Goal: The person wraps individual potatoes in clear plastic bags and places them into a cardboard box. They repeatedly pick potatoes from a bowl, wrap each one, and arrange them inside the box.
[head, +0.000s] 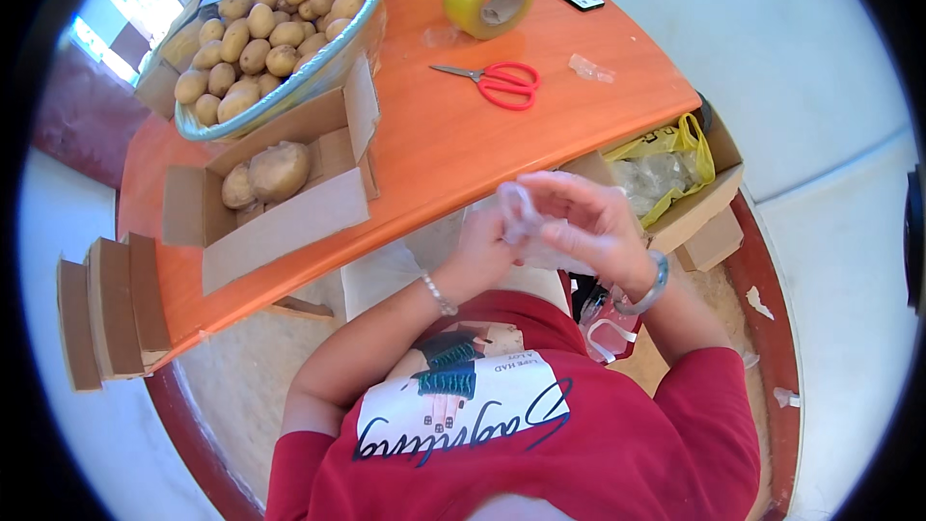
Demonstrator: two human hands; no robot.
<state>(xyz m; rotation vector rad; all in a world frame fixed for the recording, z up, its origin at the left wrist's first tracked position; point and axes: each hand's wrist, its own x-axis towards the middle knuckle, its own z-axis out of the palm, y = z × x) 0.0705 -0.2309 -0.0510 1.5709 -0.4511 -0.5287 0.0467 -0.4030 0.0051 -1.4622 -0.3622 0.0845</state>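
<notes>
Above my lap, just off the table's front edge, my left hand (481, 246) grips a crumpled clear plastic bag (553, 253). My right hand (604, 228) curves around the same film from the other side, thumb apart from the fingers. Motion blur hides whether those fingers pinch it. On the table to the left, an open cardboard box (286, 231) contains two potatoes (278, 170), seemingly wrapped in clear film. Behind it stands a plastic-lined basket (289, 110) heaped with several loose potatoes (255, 56).
Red-handled scissors (510, 87) lie on the orange table (427, 123), near a yellow tape roll (466, 0) and a plastic scrap (592, 69). At right, an open carton (698, 210) holds a yellow bag (698, 152) of clear plastic. Folded cardboard boxes (112, 311) stand at the left edge.
</notes>
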